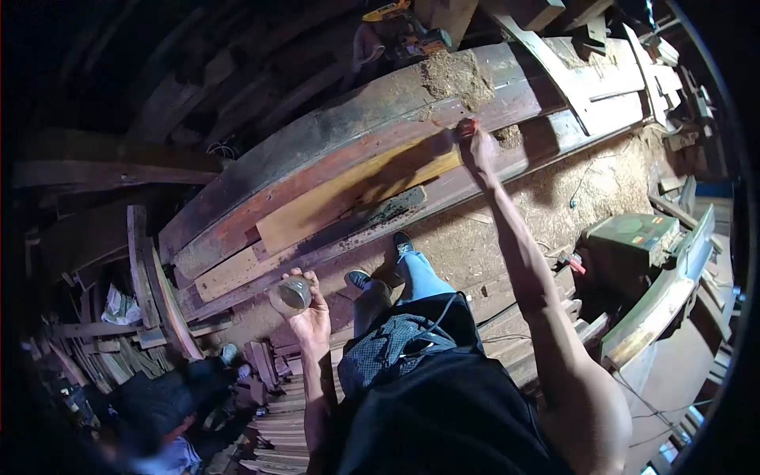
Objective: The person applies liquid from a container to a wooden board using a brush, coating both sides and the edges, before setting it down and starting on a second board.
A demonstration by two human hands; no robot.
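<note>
My left hand (310, 315) is wrapped round a clear, round container (294, 294) and holds it below the bench's near edge. Out over the bench, my right hand (478, 152) is closed on a small red object (467, 127) at the right end of a yellowish board (356, 190). Blur hides the object's far side, so its kind cannot be told. The board lies lengthwise on the long wooden bench (317, 142), in part under my arm's shadow. A dark, speckled strip (402, 203) lies along the board's near side.
Power tools (419, 39) and sawdust (459, 77) are at the bench's back. Planks (546, 63) cross its right end. A green metal box (633, 236) stands at the right. Stacked wood strips (277, 443) lie at the lower left, near another person (158, 412).
</note>
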